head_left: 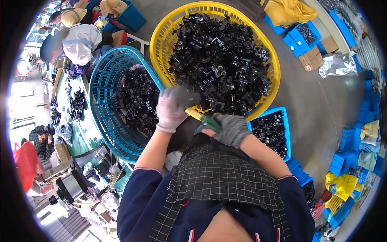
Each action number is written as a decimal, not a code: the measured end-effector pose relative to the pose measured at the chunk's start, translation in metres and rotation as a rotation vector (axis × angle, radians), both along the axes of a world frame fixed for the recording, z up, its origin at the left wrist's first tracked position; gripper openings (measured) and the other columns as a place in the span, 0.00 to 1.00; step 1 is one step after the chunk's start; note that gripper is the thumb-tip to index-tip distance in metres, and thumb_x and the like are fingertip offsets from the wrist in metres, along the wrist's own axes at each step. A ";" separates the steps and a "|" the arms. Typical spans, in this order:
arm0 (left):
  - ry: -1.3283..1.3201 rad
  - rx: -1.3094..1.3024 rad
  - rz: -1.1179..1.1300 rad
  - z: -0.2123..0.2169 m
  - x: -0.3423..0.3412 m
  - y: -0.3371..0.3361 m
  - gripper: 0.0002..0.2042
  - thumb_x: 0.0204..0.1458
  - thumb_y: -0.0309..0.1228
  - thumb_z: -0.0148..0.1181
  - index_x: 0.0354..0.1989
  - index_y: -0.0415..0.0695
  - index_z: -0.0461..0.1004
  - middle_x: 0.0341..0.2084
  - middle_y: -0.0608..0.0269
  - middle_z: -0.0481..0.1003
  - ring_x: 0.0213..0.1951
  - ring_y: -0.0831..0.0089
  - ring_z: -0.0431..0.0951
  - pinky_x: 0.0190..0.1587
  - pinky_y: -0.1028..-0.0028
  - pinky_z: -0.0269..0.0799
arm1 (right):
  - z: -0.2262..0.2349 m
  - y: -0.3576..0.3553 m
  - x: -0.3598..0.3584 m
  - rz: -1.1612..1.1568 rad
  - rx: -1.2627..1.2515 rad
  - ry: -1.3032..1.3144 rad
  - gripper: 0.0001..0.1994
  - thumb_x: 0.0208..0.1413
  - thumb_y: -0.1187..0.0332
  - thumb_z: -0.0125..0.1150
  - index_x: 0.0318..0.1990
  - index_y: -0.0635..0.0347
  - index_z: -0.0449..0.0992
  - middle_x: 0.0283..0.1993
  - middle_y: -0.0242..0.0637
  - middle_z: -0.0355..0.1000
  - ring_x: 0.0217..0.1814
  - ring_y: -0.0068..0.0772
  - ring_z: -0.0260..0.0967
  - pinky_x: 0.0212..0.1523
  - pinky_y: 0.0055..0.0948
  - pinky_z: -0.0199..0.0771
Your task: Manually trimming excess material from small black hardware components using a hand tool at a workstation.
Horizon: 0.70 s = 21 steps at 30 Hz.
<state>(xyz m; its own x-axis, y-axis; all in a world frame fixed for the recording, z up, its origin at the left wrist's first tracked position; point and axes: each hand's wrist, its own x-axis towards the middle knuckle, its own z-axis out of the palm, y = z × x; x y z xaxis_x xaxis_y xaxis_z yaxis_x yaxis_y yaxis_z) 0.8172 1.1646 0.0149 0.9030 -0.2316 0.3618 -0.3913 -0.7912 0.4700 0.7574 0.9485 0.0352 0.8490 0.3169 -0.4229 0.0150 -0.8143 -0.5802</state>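
Note:
My left hand [171,109], in a pale pinkish glove with dark fingers, is over the near-left rim of a yellow plastic basket [275,76]. Its fingers are curled and smeared by motion, closed around something dark that I cannot make out. Just to the right, my right hand [233,130], in a grey striped glove, grips a green-handled tool [211,123] by the basket's near rim; the tool's working end does not show clearly. Heaped black plastic parts [221,60] with some shiny metal bits fill the yellow basket.
A teal basket [98,92] with more black parts stands at the left, against the yellow one. Beneath my right forearm is a blue bin [287,133] of black parts. Blue crates [296,42] and cardboard [311,59] lie far right. Another person [82,42] sits far left.

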 end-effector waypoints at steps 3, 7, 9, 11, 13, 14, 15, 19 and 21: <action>0.097 0.054 0.180 -0.011 -0.005 0.051 0.13 0.43 0.26 0.58 0.40 0.47 0.74 0.38 0.56 0.74 0.43 0.52 0.71 0.46 0.61 0.68 | -0.001 0.023 0.021 0.208 -0.084 0.056 0.31 0.48 0.35 0.54 0.42 0.56 0.75 0.33 0.46 0.76 0.37 0.51 0.75 0.39 0.44 0.73; 0.113 0.409 0.366 -0.035 0.007 0.120 0.17 0.44 0.27 0.57 0.46 0.46 0.72 0.45 0.53 0.72 0.51 0.53 0.68 0.55 0.59 0.62 | -0.013 0.018 0.024 0.047 0.024 0.044 0.30 0.47 0.37 0.57 0.43 0.57 0.75 0.34 0.46 0.76 0.38 0.51 0.75 0.39 0.43 0.73; 0.148 0.539 0.302 -0.039 0.028 0.115 0.19 0.44 0.29 0.57 0.49 0.46 0.71 0.50 0.53 0.70 0.56 0.54 0.65 0.60 0.59 0.57 | -0.025 0.005 0.022 0.019 0.000 0.048 0.31 0.47 0.36 0.56 0.45 0.57 0.74 0.35 0.46 0.76 0.39 0.50 0.75 0.40 0.43 0.73; 0.237 0.480 0.139 -0.041 0.076 0.076 0.21 0.45 0.31 0.58 0.51 0.46 0.70 0.52 0.55 0.69 0.58 0.56 0.63 0.62 0.60 0.55 | -0.037 -0.003 0.029 -0.042 -0.035 0.030 0.34 0.48 0.34 0.53 0.48 0.57 0.73 0.37 0.46 0.76 0.40 0.48 0.75 0.42 0.42 0.74; 0.285 0.482 0.006 -0.069 0.128 0.044 0.21 0.45 0.31 0.58 0.51 0.46 0.70 0.50 0.55 0.71 0.56 0.58 0.67 0.60 0.62 0.59 | -0.034 -0.005 0.042 -0.093 -0.026 0.063 0.34 0.47 0.35 0.54 0.48 0.57 0.73 0.37 0.46 0.76 0.40 0.48 0.75 0.42 0.41 0.74; 0.294 0.540 -0.029 -0.082 0.150 0.037 0.20 0.45 0.31 0.58 0.50 0.45 0.71 0.48 0.55 0.72 0.53 0.58 0.70 0.57 0.63 0.63 | -0.027 -0.004 0.048 -0.131 -0.003 0.087 0.34 0.47 0.35 0.55 0.48 0.57 0.73 0.37 0.46 0.76 0.40 0.48 0.75 0.42 0.41 0.74; 0.526 0.660 -0.022 -0.093 0.178 0.034 0.21 0.48 0.32 0.56 0.52 0.45 0.69 0.46 0.53 0.74 0.49 0.55 0.73 0.55 0.62 0.65 | -0.023 -0.003 0.053 -0.168 0.022 0.110 0.34 0.46 0.35 0.56 0.48 0.58 0.73 0.37 0.46 0.76 0.39 0.48 0.75 0.42 0.40 0.74; 0.737 0.567 -0.040 -0.114 0.220 0.042 0.19 0.50 0.30 0.54 0.53 0.45 0.67 0.41 0.52 0.76 0.40 0.55 0.77 0.49 0.63 0.71 | -0.024 -0.010 0.063 -0.303 0.038 0.164 0.28 0.46 0.42 0.62 0.44 0.57 0.74 0.34 0.45 0.76 0.37 0.50 0.75 0.39 0.40 0.74; 0.713 0.468 -0.047 -0.112 0.224 0.043 0.19 0.50 0.29 0.54 0.52 0.45 0.67 0.39 0.52 0.76 0.37 0.56 0.78 0.47 0.64 0.73 | -0.031 -0.009 0.066 -0.271 0.024 0.134 0.28 0.46 0.42 0.62 0.43 0.57 0.75 0.34 0.45 0.76 0.37 0.50 0.75 0.39 0.40 0.75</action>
<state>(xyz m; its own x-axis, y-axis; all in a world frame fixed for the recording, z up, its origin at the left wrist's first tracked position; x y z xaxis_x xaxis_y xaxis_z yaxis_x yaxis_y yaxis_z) 1.0410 1.2080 -0.0968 0.8643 -0.2582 -0.4316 -0.1632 -0.9557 0.2450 0.8237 0.9397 0.0047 0.8412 0.0973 -0.5319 -0.2793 -0.7641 -0.5815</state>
